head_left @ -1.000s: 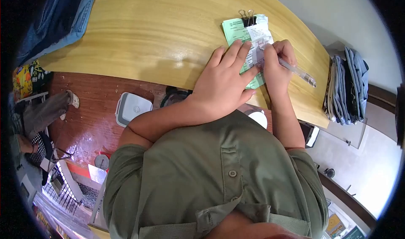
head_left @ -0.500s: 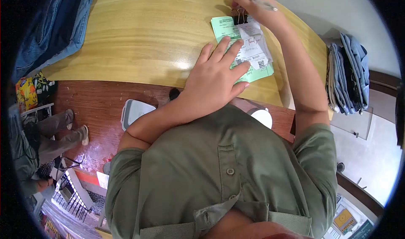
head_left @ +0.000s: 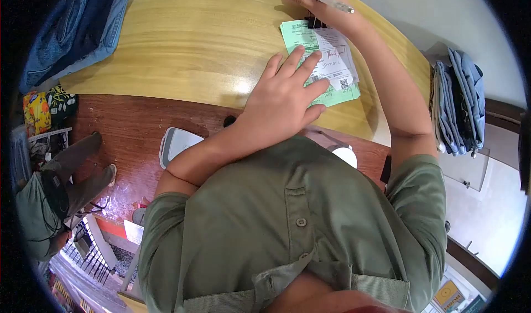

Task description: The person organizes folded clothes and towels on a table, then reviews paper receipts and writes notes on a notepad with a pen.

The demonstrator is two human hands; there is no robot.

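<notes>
My left hand (head_left: 282, 100) lies with fingers spread over the left edge of a stack of green slips (head_left: 340, 96). On the stack is a white receipt (head_left: 336, 64) with handwriting on it. A black binder clip (head_left: 315, 22) grips the top of the papers. My right hand (head_left: 321, 0) is at the clip, holding a clear pen (head_left: 332, 3) that points to the right across the hand. The right hand partly hides the clip's upper part.
Folded jeans (head_left: 83, 31) lie at the table's left, and a stack of folded trousers (head_left: 456, 103) stands at the right. Below the wooden table (head_left: 193, 47) are a lidded grey container (head_left: 180, 144) and a white round object (head_left: 345, 156). Another person (head_left: 41, 213) is at the far left.
My right hand has moved from the receipt up to the clip, with the pen still held. My left hand has shifted slightly left, uncovering the writing. The person at the left has come further into view.
</notes>
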